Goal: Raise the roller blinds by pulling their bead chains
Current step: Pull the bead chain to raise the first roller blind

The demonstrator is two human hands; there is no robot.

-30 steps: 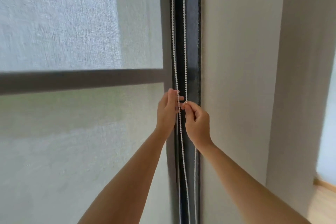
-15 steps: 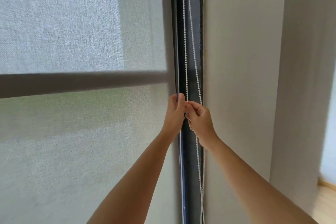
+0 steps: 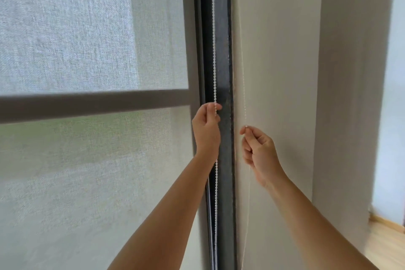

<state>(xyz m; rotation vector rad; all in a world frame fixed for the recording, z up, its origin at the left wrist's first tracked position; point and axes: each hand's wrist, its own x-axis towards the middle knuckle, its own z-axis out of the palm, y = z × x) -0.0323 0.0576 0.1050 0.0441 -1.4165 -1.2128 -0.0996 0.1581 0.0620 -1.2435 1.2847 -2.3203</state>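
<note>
A pale grey roller blind covers the window on the left, with the dark shadow of a window bar across it. Two strands of white bead chain hang beside it. The left strand runs down the dark window frame, and my left hand pinches it between thumb and fingers. The right strand hangs in front of the wall, faint against it. My right hand grips it a little lower and farther right. The strands are spread apart between my hands.
A dark vertical window frame separates the blind from a beige wall. A wall corner lies farther right, with wooden floor at the lower right.
My hands were touching at the frame; now they are apart. The right hand has moved right and down, drawing its strand out over the wall. The left hand has stayed at the frame.
</note>
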